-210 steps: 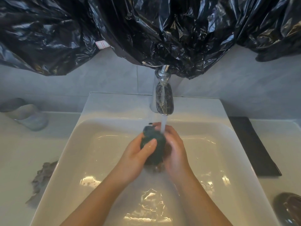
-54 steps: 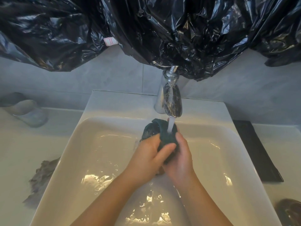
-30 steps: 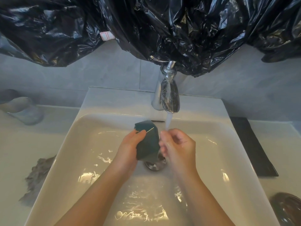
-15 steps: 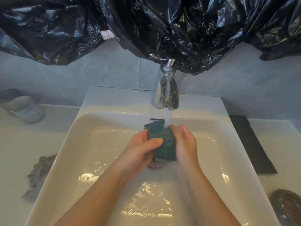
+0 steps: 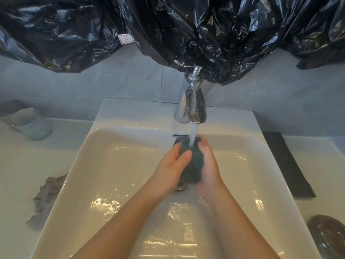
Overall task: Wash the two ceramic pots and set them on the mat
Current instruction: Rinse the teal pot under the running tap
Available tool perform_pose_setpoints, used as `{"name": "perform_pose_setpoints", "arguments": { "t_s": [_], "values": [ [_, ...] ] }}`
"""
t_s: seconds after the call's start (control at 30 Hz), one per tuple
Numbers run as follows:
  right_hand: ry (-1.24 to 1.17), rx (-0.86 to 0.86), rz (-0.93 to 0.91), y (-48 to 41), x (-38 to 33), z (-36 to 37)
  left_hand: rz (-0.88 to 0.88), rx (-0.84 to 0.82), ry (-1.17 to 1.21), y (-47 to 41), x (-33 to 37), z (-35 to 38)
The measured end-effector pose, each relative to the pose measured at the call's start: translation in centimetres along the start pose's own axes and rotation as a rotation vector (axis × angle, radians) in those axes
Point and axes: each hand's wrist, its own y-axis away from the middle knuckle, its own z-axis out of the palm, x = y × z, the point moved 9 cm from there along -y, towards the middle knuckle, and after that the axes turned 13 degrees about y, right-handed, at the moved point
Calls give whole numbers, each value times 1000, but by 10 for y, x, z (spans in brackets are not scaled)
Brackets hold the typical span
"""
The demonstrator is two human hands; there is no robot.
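Observation:
Over the white sink (image 5: pixel 89 165), my left hand (image 5: pixel 172 166) and my right hand (image 5: pixel 210 163) squeeze a dark green scouring pad (image 5: pixel 192 167) between them. Fingers of both hands curl round it. Water from the chrome tap (image 5: pixel 195 107) runs onto the pad's top. A pale grey ceramic pot (image 5: pixel 28 123) lies on the counter at the far left. At the bottom right corner sits a dark brown ceramic pot (image 5: pixel 329 238). The black mat (image 5: pixel 288 165) lies on the counter right of the sink, with nothing on it.
A crumpled grey rag (image 5: pixel 47 197) lies on the counter by the sink's left rim. Black plastic sheeting (image 5: pixel 186 25) hangs over the wall above the tap. Shallow water ripples in the basin around the drain (image 5: pixel 180 187).
A second ago only my left hand held the flat pad and my right hand was apart. Now both hands clasp it under the stream.

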Motion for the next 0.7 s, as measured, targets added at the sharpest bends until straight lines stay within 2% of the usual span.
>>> {"name": "perform_pose_setpoints", "arguments": {
  "t_s": [0.07,0.1,0.2,0.27,0.37,0.47,0.53,0.63,0.7],
  "values": [
    [-48,-49,114,2,10,5,28,-34,-99,3,1,6],
    [-32,-61,118,2,12,7,56,0,-138,3,4,4],
    [69,-45,-58,0,5,10,110,201,-190,-4,13,-15],
    [166,-67,-153,2,-1,16,67,292,-117,-11,14,-22],
    [103,2,-140,1,-2,9,71,229,-19,-12,11,-13],
    [-91,-7,28,-4,7,8,163,70,-272,-8,9,5],
    [-88,1,82,-4,13,10,158,115,-296,-10,10,1],
    [60,41,-117,-5,3,5,83,251,-200,-18,13,-10],
    [116,16,-238,0,-5,9,46,271,-149,-20,11,-12]
  ]
}}
